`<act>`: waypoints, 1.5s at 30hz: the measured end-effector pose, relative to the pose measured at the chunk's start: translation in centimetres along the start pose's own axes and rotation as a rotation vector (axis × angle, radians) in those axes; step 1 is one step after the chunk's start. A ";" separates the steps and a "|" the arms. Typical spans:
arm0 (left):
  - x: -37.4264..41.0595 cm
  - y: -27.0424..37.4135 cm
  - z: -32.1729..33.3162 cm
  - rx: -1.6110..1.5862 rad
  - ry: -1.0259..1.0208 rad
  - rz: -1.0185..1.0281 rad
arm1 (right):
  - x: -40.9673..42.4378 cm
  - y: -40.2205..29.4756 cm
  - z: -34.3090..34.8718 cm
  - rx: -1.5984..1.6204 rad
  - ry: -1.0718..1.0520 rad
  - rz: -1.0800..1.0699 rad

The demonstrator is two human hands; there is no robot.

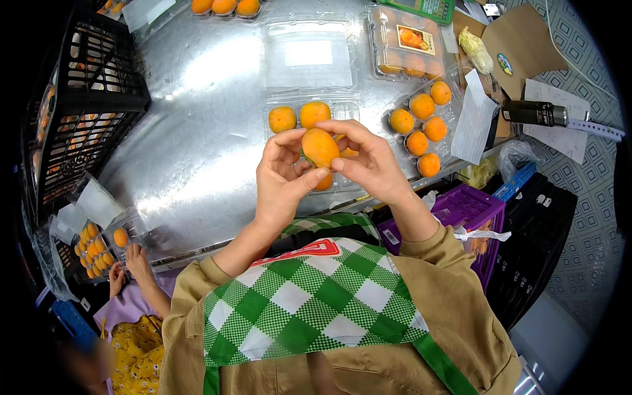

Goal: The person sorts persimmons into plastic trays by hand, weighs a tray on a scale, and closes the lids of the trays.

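Between my left hand and my right hand I hold one orange persimmon, gripped by the fingertips of both. A bit of green calyx shows at its lower left. Beneath my hands lies a clear plastic clamshell tray with round cups, partly hidden by them. Two persimmons sit in its far row, and the far right cup holds none. More orange fruit shows below and behind my fingers. The tray's lid lies folded back on the metal table, with a white sheet inside it.
At right, another open tray holds several persimmons, near a closed, filled clamshell and a black bottle. A black plastic crate stands at left. A co-worker's hands are at a tray lower left. A purple crate stands below the table edge.
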State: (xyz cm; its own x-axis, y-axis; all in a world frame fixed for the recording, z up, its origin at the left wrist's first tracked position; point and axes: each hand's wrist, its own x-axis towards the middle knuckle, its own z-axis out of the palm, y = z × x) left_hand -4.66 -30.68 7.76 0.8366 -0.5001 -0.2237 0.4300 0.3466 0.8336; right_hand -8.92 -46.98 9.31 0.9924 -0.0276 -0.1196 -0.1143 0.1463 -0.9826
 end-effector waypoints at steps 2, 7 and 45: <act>-0.1 0.0 0.1 0.040 0.001 0.031 | 0.1 -0.2 0.3 -0.011 0.015 -0.001; -0.4 -0.4 0.0 0.239 0.025 0.113 | 0.1 -1.2 1.4 -0.089 0.084 0.066; -3.0 -0.3 -5.1 -0.356 0.016 -0.453 | -1.9 6.2 -5.2 -1.235 0.088 -0.085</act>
State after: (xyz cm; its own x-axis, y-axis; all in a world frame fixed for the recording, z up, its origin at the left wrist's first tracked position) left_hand -5.57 -25.19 5.59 0.5458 -0.6501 -0.5286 0.8323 0.3475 0.4319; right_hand -11.70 -51.13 2.70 0.9978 -0.0648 -0.0107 -0.0625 -0.8869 -0.4578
